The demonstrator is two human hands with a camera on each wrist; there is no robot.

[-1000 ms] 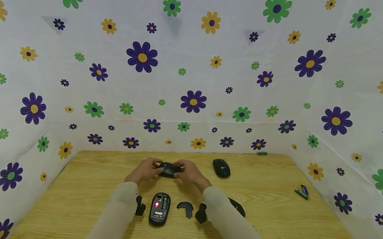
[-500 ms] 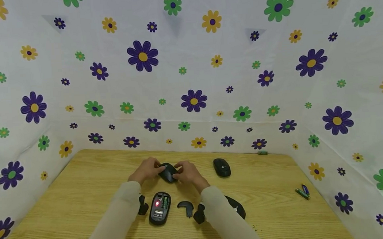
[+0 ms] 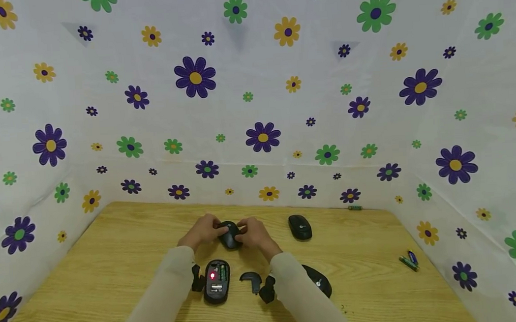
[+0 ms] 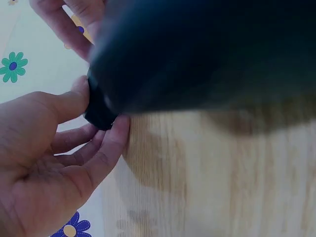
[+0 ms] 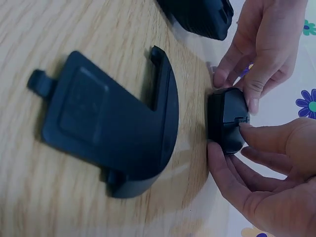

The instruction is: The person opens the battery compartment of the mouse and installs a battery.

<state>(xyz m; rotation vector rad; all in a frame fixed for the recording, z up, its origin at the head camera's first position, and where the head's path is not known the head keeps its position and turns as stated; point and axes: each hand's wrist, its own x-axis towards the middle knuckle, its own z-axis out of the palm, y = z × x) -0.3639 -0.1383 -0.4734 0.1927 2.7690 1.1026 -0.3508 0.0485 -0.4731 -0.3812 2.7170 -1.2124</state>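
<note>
Both hands hold a black computer mouse [image 3: 229, 236] at the far middle of the table, one from each side. My left hand [image 3: 203, 232] grips its left side, thumb on top. My right hand [image 3: 254, 235] pinches the right side between thumb and fingers. In the right wrist view the mouse [image 5: 228, 118] sits low at the tabletop between the fingertips. Nearer me lies an upturned mouse [image 3: 217, 284], its battery bay uncovered, with green batteries [image 3: 222, 273] inside and a red light glowing. Beside it lies a loose black battery cover [image 3: 253, 281], large in the right wrist view.
Another black mouse [image 3: 300, 227] stands right of my hands. One more mouse [image 3: 320, 281] is partly hidden by my right sleeve. A green battery [image 3: 408, 263] and a blue battery [image 3: 412, 257] lie at the right edge; another green battery [image 3: 355, 208] lies at the back.
The held mouse has turned clockwise from lying crosswise to pointing nearly front to back. Both hands stay on it, the left shifting slightly right. The other items have stayed put.
</note>
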